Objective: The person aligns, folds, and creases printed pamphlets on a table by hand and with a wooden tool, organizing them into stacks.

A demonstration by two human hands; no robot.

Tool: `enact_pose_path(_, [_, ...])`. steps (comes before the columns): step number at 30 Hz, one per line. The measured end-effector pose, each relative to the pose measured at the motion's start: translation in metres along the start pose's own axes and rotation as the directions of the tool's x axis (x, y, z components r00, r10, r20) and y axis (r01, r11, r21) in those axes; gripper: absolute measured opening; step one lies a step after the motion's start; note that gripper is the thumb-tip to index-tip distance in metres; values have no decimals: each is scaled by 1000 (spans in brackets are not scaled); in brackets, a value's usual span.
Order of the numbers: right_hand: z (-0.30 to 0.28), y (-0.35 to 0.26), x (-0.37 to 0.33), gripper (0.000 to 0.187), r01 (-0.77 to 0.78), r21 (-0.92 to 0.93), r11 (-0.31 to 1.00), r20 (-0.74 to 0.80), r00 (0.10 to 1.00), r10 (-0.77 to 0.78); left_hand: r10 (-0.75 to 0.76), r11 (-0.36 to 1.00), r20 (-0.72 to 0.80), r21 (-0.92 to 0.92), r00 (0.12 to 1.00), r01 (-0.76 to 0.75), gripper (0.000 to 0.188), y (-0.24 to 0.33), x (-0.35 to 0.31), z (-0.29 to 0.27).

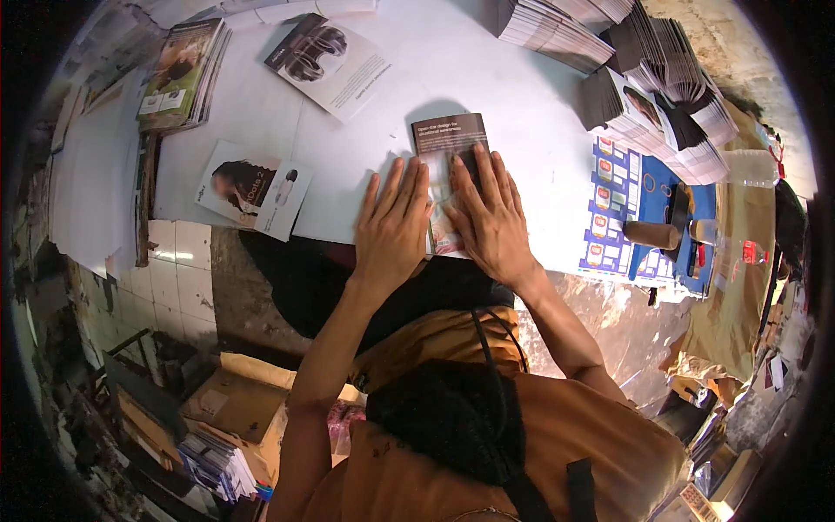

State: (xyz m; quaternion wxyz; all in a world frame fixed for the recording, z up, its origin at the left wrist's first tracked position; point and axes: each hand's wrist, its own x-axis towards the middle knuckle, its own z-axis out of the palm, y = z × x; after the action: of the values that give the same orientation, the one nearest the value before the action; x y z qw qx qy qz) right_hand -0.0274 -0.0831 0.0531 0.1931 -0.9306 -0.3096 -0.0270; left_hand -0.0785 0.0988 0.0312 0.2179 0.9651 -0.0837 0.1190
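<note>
A narrow printed leaflet (445,132), dark brown at its far end, lies flat near the table's front edge. My left hand (397,222) rests beside it with the fingers stretched out, its index side along the leaflet's left edge. Palm down, my right hand (494,219) lies flat over the leaflet's right part with fingers extended. Between the two hands a lighter, coloured strip of the leaflet shows. Part of it is hidden beneath the right hand.
A picture card (254,189) lies left of my hands, and a headphone leaflet (323,65) farther back. Stacked booklets (181,74) stand at the far left. Bundled leaflets (657,113) fill the back right. A blue tray (670,196) holds a brown cylinder (652,235). Below stands a cardboard box (230,404).
</note>
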Motion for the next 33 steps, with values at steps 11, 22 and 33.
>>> enact_pose_path(11, [1,-2,1,66,-11,-42,999,-9,1000,10,-14,998,-2,-68,1000,14,52,2,2,-4])
enact_pose_path(22, [3,-2,-1,64,-19,-51,999,-20,1000,18,11,1000,2,-21,1000,-11,50,1,2,-2])
enact_pose_path(33, [1,-4,0,61,-20,-59,998,-14,1000,20,3,1000,41,-18,999,-2,48,2,1,-3])
